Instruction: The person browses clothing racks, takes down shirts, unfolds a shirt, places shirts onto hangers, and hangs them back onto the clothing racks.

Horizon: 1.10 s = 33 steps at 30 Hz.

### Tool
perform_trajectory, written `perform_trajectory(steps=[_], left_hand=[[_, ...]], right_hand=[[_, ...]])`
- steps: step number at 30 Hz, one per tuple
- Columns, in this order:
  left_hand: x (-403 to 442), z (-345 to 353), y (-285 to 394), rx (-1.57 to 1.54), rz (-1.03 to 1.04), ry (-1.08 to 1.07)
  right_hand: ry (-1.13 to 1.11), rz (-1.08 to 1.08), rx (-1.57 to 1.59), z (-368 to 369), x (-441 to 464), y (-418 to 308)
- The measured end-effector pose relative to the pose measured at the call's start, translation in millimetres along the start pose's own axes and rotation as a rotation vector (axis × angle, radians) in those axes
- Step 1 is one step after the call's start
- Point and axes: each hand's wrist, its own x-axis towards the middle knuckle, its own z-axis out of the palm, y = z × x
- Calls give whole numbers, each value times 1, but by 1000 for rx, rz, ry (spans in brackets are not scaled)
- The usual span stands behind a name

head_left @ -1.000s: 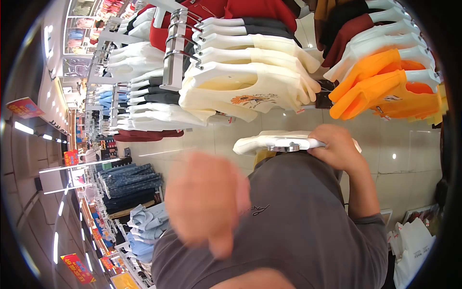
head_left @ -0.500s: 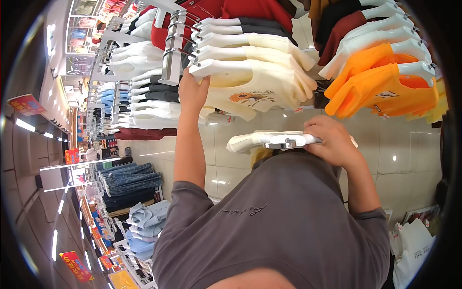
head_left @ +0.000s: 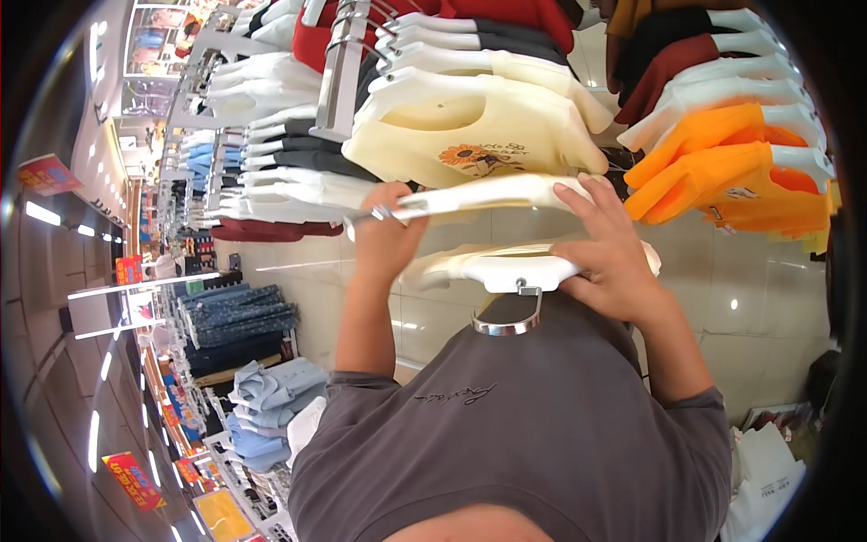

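Observation:
My left hand [head_left: 388,237] is closed on the hook end of a white hanger [head_left: 479,196], which carries a cream shirt and is held off the rack. On the right, my right hand [head_left: 610,248] grips a second white hanger [head_left: 515,274] close to my body, its metal hook pointing toward me; its fingertips also reach the far end of the first hanger. Just beyond both hangers, a cream shirt with a sunflower print [head_left: 479,126] hangs on the rack bar [head_left: 343,72].
Orange shirts [head_left: 713,176] hang at the right, red ones [head_left: 506,14] at the top. Racks of white and dark clothes [head_left: 289,194] stand at the left, with folded jeans [head_left: 235,316] and light blue shirts [head_left: 275,393] below them. Tiled floor [head_left: 334,312] shows between.
My left hand has come back from the rack bar with a hanger and cream shirt. The hanger in my right hand has turned, its hook now toward me, and my right fingers have spread upward.

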Motion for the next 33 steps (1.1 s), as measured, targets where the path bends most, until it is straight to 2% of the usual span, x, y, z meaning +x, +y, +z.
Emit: perform_trajectory(steps=[1,5,13,16,17,20,21,23,24,26,28,30,31,33], left_hand=[[-8,4,2,45,131,-2],[-28,12,25,-43,232,-77],[-43,23,29,-142,91,-320],[-41,19,28,-277,-20,-534],[-40,17,30,-277,-24,-531],[-34,14,25,-292,-21,-725],[-31,13,22,-290,-26,-717],[-26,13,15,-436,-16,-818],[-23,13,4,-527,-77,-823],[-1,12,-9,-456,-92,-591],[27,4,-14,-232,-113,-211],[61,11,-45,66,97,133],[74,10,-47,62,99,137],[97,5,-44,182,-37,70]], right_hand=[[-25,-12,0,3,3,-2],[-111,-74,4,17,15,-3],[-193,-44,55,41,10,8],[-261,-12,52,42,5,9],[-285,1,40,43,2,8],[-278,31,39,43,-5,7],[-282,23,38,43,-7,6],[-250,61,34,41,-12,5],[-249,62,33,40,-14,5],[-211,101,41,37,-20,3],[-199,111,32,35,-25,2],[-193,114,20,33,-29,0],[-193,116,11,32,-31,-1],[-187,119,-5,30,-33,-3]])
